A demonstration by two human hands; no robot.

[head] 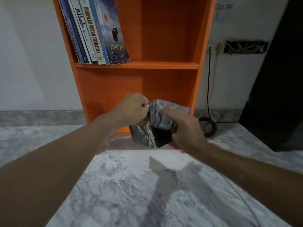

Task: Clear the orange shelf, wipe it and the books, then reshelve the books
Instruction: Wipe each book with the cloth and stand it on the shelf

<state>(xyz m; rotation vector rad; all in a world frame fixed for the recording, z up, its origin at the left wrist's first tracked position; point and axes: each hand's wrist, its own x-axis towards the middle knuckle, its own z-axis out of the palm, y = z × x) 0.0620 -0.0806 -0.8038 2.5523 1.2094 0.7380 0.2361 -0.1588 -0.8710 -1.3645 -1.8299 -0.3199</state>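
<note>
Grey marbled floor [123,185] fills the foreground. Above it, in front of the shelf's lower compartment, the left hand [134,107] pinches the top edge of a dark, white-flecked book [144,136] held upright. The blurred right hand [185,128] clutches a grey striped cloth [162,115] against that book. Behind stands the orange shelf [164,65], with leaning books [93,33] at the left of its upper compartment

Bright orange wooden shelf [170,65]. Marbled grey-and-white floor tiles [124,185]. Black paperback book [142,135], white speckling on cover. Grey pale-striped cloth [156,110]. Upright book spines [85,33] blue, white.
</note>
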